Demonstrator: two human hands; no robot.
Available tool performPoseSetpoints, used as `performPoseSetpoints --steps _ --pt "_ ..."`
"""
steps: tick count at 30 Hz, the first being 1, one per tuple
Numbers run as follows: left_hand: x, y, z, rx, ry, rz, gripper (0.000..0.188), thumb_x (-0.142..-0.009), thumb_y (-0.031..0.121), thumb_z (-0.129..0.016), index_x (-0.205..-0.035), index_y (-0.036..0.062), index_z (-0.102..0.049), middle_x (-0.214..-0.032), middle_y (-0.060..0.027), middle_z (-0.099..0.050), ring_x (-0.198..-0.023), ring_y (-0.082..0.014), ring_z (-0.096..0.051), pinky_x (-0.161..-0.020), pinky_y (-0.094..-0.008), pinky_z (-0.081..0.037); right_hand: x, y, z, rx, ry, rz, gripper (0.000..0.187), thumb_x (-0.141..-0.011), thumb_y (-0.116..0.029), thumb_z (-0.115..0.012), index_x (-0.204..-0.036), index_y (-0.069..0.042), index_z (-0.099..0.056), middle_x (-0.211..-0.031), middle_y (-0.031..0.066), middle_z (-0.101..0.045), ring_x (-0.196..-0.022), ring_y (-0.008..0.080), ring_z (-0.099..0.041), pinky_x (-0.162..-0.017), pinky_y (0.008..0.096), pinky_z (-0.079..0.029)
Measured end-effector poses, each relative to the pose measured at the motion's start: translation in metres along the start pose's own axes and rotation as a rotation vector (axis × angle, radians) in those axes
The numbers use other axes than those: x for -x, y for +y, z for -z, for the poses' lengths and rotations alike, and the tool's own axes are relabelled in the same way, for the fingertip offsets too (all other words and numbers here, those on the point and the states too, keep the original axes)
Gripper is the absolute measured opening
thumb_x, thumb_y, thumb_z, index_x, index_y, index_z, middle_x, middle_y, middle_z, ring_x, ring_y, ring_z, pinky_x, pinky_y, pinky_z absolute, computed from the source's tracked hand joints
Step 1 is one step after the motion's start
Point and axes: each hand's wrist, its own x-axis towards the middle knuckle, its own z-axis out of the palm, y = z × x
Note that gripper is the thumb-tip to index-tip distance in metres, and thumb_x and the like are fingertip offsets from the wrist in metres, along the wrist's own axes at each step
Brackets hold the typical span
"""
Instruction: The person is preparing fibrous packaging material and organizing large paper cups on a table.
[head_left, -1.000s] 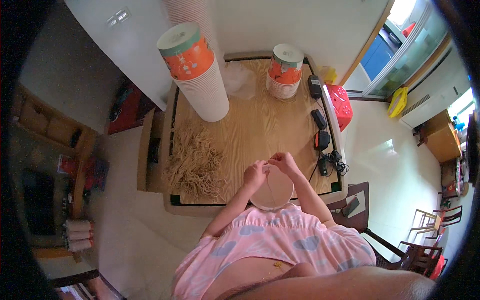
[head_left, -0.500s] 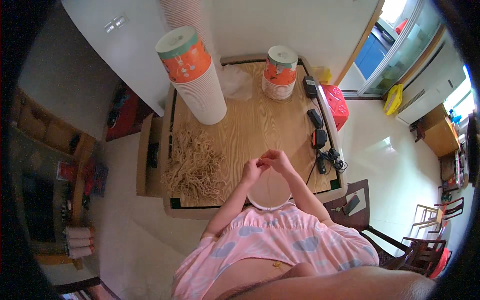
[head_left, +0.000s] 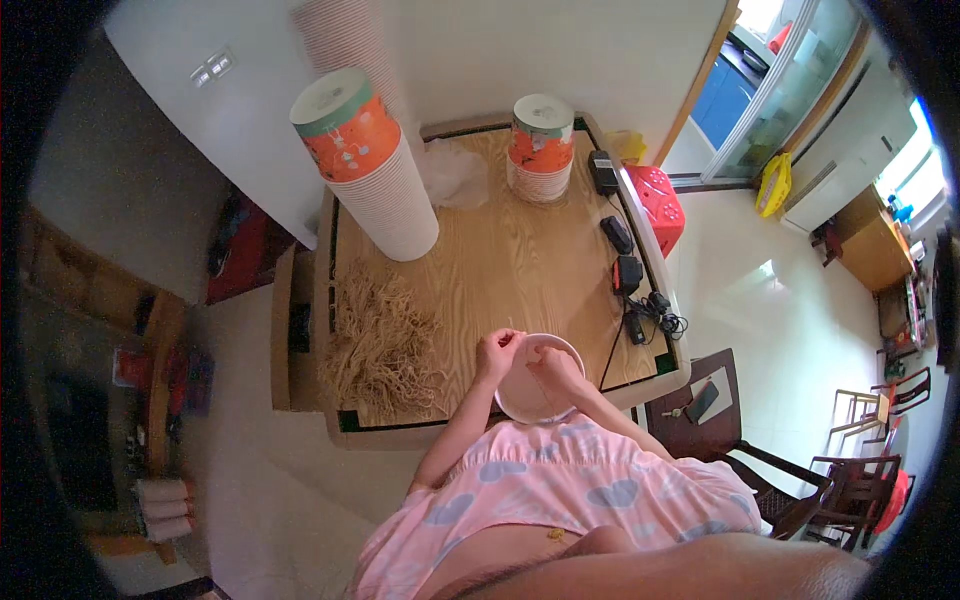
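Note:
A white paper bucket stands at the table's near edge against my clothing, its open mouth facing up. At its left rim my left hand is closed in a pinch, with a thin tan string end poking up by the fingertips. My right hand reaches over the mouth, its fingers closed inside the bucket; a faint strand of string shows below it. What exactly lies between the right fingertips is hard to make out. To the left spreads a tangled heap of tan strings.
A tall stack of upturned paper buckets leans in view at the back left, and a shorter stack stands at the back. Clear plastic lies between them. Black adapters with cables line the right edge. A dark chair stands at right.
My hands were together above the bucket with a string hanging down. Now they are apart: the left is at the left rim and the right has dropped into the bucket's mouth.

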Motion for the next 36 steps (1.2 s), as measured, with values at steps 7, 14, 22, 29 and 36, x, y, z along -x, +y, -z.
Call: performPoseSetpoints --steps 7,14,22,29,36 --pt "0.007 0.019 0.003 -0.389 0.301 -0.365 0.018 -0.073 0.020 -0.061 -0.077 0.0023 -0.063 -0.066 -0.0116 -0.061 -0.059 -0.0233 -0.059 -0.056 -0.0308 -0.046 -0.024 0.000 -0.012 -0.455 -0.225 -0.271 0.022 -0.076 -0.020 -0.052 -0.075 0.001 -0.058 -0.076 0.0212 -0.059 -0.076 0.0353 -0.057 -0.063 0.0401 -0.043" --pt "0.012 0.033 0.014 -0.264 0.104 -0.097 0.016 -0.075 0.020 -0.059 -0.077 0.0047 -0.064 -0.066 -0.0114 -0.061 -0.060 -0.0234 -0.061 -0.055 -0.0305 -0.047 -0.005 -0.059 0.027 -0.066 -0.077 0.082 0.019 -0.077 -0.021 -0.052 -0.075 -0.002 -0.057 -0.065 0.0165 -0.059 -0.062 0.0332 -0.059 -0.050 0.0406 -0.045" --pt "-0.014 0.025 0.025 0.472 -0.361 0.390 0.016 -0.082 0.013 -0.052 -0.083 -0.0010 -0.060 -0.069 -0.0105 -0.061 -0.054 -0.0135 -0.058 -0.046 -0.0234 -0.046 0.004 -0.085 0.026 0.146 -0.313 0.218 0.020 -0.078 -0.021 -0.049 -0.090 -0.005 -0.051 -0.080 0.0161 -0.058 -0.072 0.0323 -0.057 -0.059 0.0425 -0.045" --pt "-0.018 0.005 0.030 0.605 -0.334 0.443 0.014 -0.081 0.013 -0.054 -0.082 0.0010 -0.061 -0.059 -0.0005 -0.053 -0.042 -0.0065 -0.042 -0.037 -0.0187 -0.033 -0.007 -0.072 0.033 -0.202 -0.093 0.270 0.017 -0.072 -0.004 -0.050 -0.089 -0.005 -0.053 -0.082 0.0153 -0.056 -0.076 0.0338 -0.055 -0.064 0.0404 -0.044" --pt "-0.011 0.025 0.012 0.444 -0.147 0.304 0.012 -0.080 0.014 -0.057 -0.078 0.0047 -0.063 -0.058 0.0026 -0.055 -0.041 -0.0024 -0.037 -0.036 -0.0182 -0.027 -0.028 -0.042 0.037 0.024 0.124 0.147 0.019 -0.071 -0.015 -0.060 -0.086 -0.006 -0.054 -0.089 0.0105 -0.057 -0.090 0.0277 -0.050 -0.080 0.0406 -0.037"
